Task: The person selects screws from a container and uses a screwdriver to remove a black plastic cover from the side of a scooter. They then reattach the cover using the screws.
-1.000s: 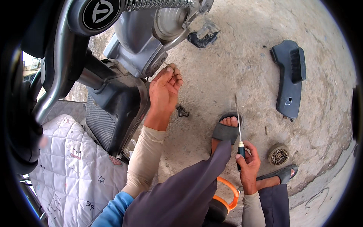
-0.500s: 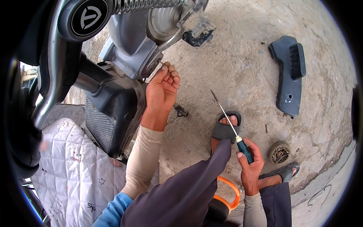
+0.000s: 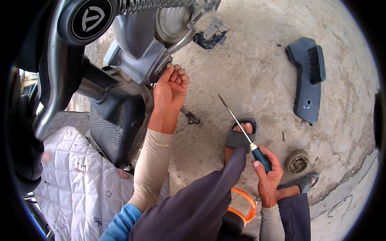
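Observation:
My left hand (image 3: pixel 171 90) reaches up to the grey metal engine casing (image 3: pixel 138 52) of a motorcycle, fingertips pressed against a fitting at its lower edge. Whether the fingers pinch a small part there is too small to tell. My right hand (image 3: pixel 266 170) grips the blue handle of a screwdriver (image 3: pixel 243 130), low on the right above my sandalled foot (image 3: pixel 239 136). Its thin shaft points up and left toward the engine, well short of it.
A dark plastic cover panel (image 3: pixel 307 78) lies on the concrete at the upper right. A small round metal part (image 3: pixel 298 162) sits by my other sandal (image 3: pixel 299 182). A quilted white seat cover (image 3: pixel 76 176) and an orange stool (image 3: pixel 245 209) are below.
The screwdriver has swung from upright to leaning up and left, toward the engine. My left hand has shifted slightly higher against the casing.

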Available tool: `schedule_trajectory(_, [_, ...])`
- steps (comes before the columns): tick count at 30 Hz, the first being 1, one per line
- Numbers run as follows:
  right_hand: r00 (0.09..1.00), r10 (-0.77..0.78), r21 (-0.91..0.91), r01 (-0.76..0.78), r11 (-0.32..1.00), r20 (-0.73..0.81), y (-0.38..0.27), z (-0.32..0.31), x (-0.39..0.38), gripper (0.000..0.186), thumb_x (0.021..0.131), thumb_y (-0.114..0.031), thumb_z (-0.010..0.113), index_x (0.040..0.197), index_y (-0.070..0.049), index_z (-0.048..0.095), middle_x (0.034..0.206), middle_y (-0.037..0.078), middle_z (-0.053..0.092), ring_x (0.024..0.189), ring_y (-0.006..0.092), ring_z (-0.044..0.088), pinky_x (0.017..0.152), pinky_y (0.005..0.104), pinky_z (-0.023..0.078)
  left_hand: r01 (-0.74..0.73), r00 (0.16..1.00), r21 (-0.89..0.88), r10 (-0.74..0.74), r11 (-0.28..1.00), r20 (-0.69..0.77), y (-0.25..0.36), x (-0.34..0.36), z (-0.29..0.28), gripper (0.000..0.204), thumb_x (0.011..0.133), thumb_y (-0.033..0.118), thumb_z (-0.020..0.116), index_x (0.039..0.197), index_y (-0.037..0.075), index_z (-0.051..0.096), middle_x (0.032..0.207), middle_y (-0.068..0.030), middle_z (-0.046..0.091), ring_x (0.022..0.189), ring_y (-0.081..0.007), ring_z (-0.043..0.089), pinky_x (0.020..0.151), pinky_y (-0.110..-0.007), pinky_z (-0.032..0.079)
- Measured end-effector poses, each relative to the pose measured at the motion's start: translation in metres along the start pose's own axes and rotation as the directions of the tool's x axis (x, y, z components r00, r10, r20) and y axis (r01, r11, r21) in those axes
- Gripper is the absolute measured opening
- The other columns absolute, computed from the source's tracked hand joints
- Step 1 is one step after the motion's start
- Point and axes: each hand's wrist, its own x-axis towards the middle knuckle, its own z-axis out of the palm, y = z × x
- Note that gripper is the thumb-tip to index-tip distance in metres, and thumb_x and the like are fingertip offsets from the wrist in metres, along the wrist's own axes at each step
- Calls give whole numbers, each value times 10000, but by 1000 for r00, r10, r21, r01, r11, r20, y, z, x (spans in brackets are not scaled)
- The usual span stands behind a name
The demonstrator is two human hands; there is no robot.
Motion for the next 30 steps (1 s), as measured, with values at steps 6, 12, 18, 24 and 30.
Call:
schedule_trajectory(6, [995, -84, -117, 77, 990, -60, 11, -10, 11, 374, 861, 56, 679, 1230, 14, 634, 1305, 156, 635, 1197, 233, 615, 1023, 329, 475, 199, 929, 408, -304, 891, 210, -61, -42, 16, 107, 997, 155, 646, 1045, 59, 652, 1015, -39, 681, 903, -150, 628, 801, -285, 513])
schedule_trajectory(12, [920, -374, -631, 359, 687, 116, 34, -22, 21, 311, 844, -12, 702, 1149, -7, 645, 1215, 189, 636, 1085, 369, 632, 923, 403, 518, 233, 748, 767, -614, 598, 251, -145, -77, 25, 159, 983, 144, 657, 1068, 10, 662, 992, -32, 687, 853, -121, 648, 771, -268, 499])
schedule_trajectory(18, [941, -244, -743, -11, 669, -234, 34, -54, 47, 319, 855, -57, 719, 1154, -22, 613, 1044, 186, 636, 892, 369, 661, 784, 433, 545, -290, 634, 900, -639, 326, 436, -181, -93, 15, 198, 949, 135, 668, 1041, -41, 666, 875, -104, 704, 754, -154, 621, 714, -313, 497])
schedule_trajectory(24, [969, -203, -938, -65, 339, -141, 56, -70, 92, 200, 906, -81, 626, 1064, -7, 530, 1044, 214, 590, 893, 431, 661, 761, 469, 560, -304, 634, 921, -669, 246, 388, -180, -97, 29, 191, 930, 140, 684, 998, -37, 664, 857, -115, 698, 756, -164, 624, 717, -328, 495])
schedule_trajectory(30, [984, -169, -907, 26, 419, -50, 22, -95, 86, 177, 912, -108, 629, 1036, -16, 545, 1041, 214, 629, 902, 440, 670, 784, 497, 552, -487, 629, 869, -654, 90, 420, -200, -99, 37, 183, 910, 137, 686, 989, -27, 663, 842, -152, 712, 769, -266, 685, 719, -385, 514])
